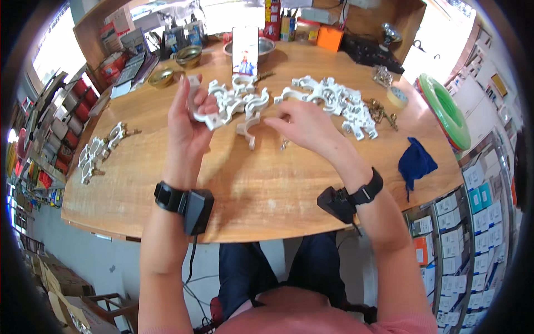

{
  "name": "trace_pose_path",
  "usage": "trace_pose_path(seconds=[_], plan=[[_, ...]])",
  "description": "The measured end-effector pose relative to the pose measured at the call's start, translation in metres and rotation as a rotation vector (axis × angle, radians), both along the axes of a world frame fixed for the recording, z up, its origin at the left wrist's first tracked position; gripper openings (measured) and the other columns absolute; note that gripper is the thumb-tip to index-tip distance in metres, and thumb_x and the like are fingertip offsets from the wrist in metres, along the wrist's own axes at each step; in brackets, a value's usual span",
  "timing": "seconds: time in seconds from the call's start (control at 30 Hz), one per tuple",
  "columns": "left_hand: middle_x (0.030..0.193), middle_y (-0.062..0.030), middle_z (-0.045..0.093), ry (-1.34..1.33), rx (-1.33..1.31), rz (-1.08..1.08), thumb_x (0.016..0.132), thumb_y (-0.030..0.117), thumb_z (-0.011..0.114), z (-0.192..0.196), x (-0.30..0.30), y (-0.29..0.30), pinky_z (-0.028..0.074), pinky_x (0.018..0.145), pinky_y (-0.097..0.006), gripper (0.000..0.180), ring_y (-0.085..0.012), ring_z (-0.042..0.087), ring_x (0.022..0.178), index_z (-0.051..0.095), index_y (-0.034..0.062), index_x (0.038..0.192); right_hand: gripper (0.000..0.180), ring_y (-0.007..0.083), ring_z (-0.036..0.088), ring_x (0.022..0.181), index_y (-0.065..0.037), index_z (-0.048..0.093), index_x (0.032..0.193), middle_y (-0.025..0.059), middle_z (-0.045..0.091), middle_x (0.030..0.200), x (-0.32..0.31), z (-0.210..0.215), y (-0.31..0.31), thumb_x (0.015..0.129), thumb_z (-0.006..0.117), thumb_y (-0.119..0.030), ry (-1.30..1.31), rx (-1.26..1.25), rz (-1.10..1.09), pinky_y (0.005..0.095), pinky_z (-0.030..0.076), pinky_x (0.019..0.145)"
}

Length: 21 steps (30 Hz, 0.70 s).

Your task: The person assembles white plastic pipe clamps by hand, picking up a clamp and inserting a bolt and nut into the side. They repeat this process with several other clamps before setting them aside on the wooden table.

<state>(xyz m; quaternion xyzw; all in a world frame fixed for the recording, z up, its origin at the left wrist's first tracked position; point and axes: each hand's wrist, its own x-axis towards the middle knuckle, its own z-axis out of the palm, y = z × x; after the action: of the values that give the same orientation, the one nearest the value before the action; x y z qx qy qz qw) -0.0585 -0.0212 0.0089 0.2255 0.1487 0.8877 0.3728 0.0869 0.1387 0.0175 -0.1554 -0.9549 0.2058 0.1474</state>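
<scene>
My left hand (186, 114) is raised over the table, its fingers wrapped round a white plastic pipe clamp half (210, 121). To its right, a separate curved white clamp half (248, 131) lies on the wood. My right hand (308, 125) hovers just right of that piece, thumb and fingers bent and apart, and nothing shows between them. Small shiny screws (285, 143) lie below it. Beyond my hands sit two heaps of white clamp halves, a left heap (231, 103) and a larger right heap (334, 97).
Several assembled clamps (95, 150) with brass-coloured screws lie at the left. A phone (245, 53) stands upright at the back, near brass bowls (161, 78). On the right are a tape roll (396, 97), loose brass screws (381, 113), a blue cloth (416, 163) and a green hose coil (445, 111).
</scene>
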Motion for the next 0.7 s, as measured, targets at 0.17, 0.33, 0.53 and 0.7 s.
trace_pose_path(seconds=[0.17, 0.33, 0.53, 0.7], plan=[[0.061, 0.0011, 0.040, 0.001, 0.014, 0.138, 0.085, 0.034, 0.052, 0.010, 0.003, -0.003, 0.034, 0.051, -0.022, 0.035, -0.0089, 0.035, 0.055, 0.045, 0.0050, 0.103, 0.029, 0.0268, 0.060, 0.073, -0.007, 0.063, 0.071, 0.0124, 0.062, 0.074, -0.017, 0.007, -0.028, 0.075, 0.054, -0.034, -0.063, 0.269, 0.074, 0.0391, 0.046, 0.064], [0.059, 0.0032, 0.036, -0.056, 0.268, 0.044, 0.082, 0.032, 0.056, 0.015, -0.017, -0.023, 0.033, 0.050, -0.019, 0.032, -0.0081, 0.030, 0.055, 0.054, 0.0030, 0.095, 0.025, 0.0269, 0.060, 0.076, -0.007, 0.064, 0.076, 0.0119, 0.062, 0.076, -0.025, 0.020, -0.049, 0.075, 0.055, -0.030, -0.105, 0.104, 0.260, 0.0388, 0.047, 0.065], [0.056, 0.0036, 0.033, -0.039, 0.320, 0.015, 0.081, 0.033, 0.057, 0.014, -0.025, -0.028, 0.033, 0.050, -0.019, 0.032, -0.0081, 0.030, 0.053, 0.054, 0.0030, 0.093, 0.023, 0.0254, 0.061, 0.077, -0.005, 0.064, 0.080, 0.0109, 0.063, 0.079, -0.046, 0.019, -0.095, 0.072, 0.057, -0.026, -0.250, 0.435, 0.417, 0.0388, 0.049, 0.064], [0.055, 0.0032, 0.033, 0.003, 0.257, 0.026, 0.083, 0.035, 0.054, 0.016, -0.024, -0.026, 0.031, 0.051, -0.022, 0.034, -0.0090, 0.030, 0.052, 0.051, 0.0041, 0.096, 0.028, 0.0245, 0.062, 0.078, -0.006, 0.064, 0.082, 0.0092, 0.064, 0.082, -0.044, 0.032, -0.075, 0.073, 0.059, -0.032, -0.344, 0.481, 0.193, 0.0370, 0.049, 0.065]])
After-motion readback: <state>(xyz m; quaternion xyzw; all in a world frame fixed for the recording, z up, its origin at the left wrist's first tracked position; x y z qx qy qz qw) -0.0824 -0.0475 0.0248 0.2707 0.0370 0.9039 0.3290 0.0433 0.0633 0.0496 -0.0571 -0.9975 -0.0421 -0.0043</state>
